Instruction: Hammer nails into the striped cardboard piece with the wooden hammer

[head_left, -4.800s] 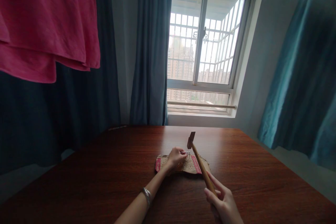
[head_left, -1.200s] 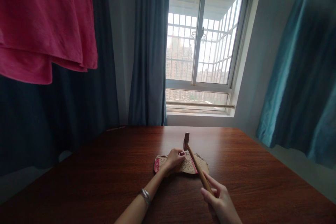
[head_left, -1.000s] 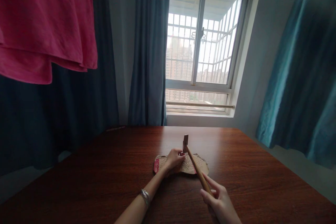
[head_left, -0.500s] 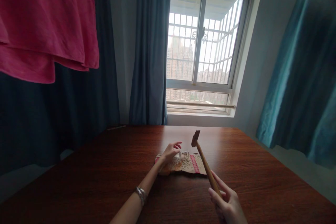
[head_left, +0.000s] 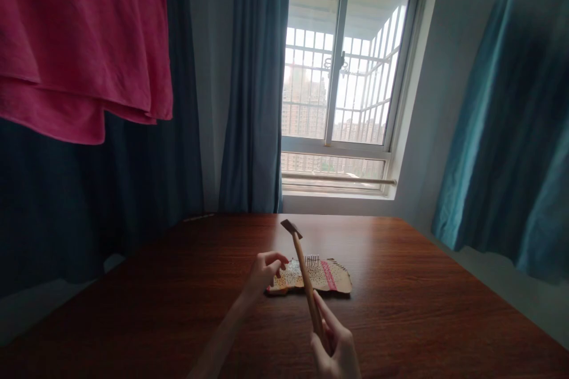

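Your right hand (head_left: 335, 346) is closed around the lower part of the wooden handle of a hammer (head_left: 306, 278). The handle slopes up, away from that hand and to its left, and the hammer head (head_left: 291, 228) is raised, farther out than both hands. Your left hand (head_left: 267, 269) is open, its fingers loosely bent, and nothing is seen in its grasp. It is ahead and to the left of your right hand, at the left end of a patterned board (head_left: 338, 277); whether its fingers touch the board cannot be determined.

The board lies flat on the table (head_left: 400, 320), beyond your right hand and extending rightward from your left. It bears dark specks and pink bands, and its near edge is uneven. A short row of nails (head_left: 312, 260) stands on its far side, to the right of your left hand and just right of the handle as you view it; some lean slightly. The hammer head is apart from the nails.

Beyond both hands is a barred window (head_left: 340, 89). A pink cloth (head_left: 89, 41) hangs above and to the left of your left hand.
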{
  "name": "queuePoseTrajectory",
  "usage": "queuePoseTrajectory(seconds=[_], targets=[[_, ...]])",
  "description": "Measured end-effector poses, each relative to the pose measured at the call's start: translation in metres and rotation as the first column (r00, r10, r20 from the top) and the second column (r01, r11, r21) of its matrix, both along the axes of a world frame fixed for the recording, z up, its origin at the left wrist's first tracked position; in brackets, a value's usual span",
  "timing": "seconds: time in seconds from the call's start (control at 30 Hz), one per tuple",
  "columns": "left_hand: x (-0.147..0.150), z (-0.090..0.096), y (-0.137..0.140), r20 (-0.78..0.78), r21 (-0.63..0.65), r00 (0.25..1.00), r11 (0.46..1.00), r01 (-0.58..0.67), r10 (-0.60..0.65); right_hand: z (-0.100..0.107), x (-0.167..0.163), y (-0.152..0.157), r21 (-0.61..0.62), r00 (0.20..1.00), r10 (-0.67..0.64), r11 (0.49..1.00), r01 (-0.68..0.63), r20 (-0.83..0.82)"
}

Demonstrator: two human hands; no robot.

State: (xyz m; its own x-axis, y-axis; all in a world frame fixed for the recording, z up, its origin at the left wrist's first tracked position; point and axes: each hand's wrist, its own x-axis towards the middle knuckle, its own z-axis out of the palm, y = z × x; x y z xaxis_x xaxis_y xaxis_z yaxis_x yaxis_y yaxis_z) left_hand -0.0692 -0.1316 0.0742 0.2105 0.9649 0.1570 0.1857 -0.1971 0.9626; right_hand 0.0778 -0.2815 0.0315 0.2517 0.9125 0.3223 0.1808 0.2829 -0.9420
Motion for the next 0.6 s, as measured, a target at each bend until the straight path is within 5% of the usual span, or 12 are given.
queuePoseTrajectory(seconds=[0.13, 0.23, 0.47, 0.6], targets=[[-0.013, -0.01, -0.042, 0.142, -0.062, 0.988, 0.996, 0.064, -0.054, -0.003, -0.028, 0.003, 0.039, 0.987, 0.072, 0.996, -0.078, 0.141], [-0.022, -0.019, -0.054, 0.129, -0.094, 0.991, 0.995, -0.023, 0.035, -0.014, -0.045, 0.004, 0.097, 0.963, 0.094, 0.988, -0.122, 0.253], [-0.059, -0.045, -0.042, -0.043, -0.003, 0.951, 0.952, -0.306, 0.306, -0.026, -0.094, 0.001, -0.061, 0.732, 0.057, 0.998, -0.02, 0.678], [-0.097, -0.056, -0.022, -0.267, 0.034, 0.895, 0.932, -0.362, 0.357, -0.015, -0.12, -0.002, -0.044, 0.759, 0.097, 0.995, -0.09, 0.644]])
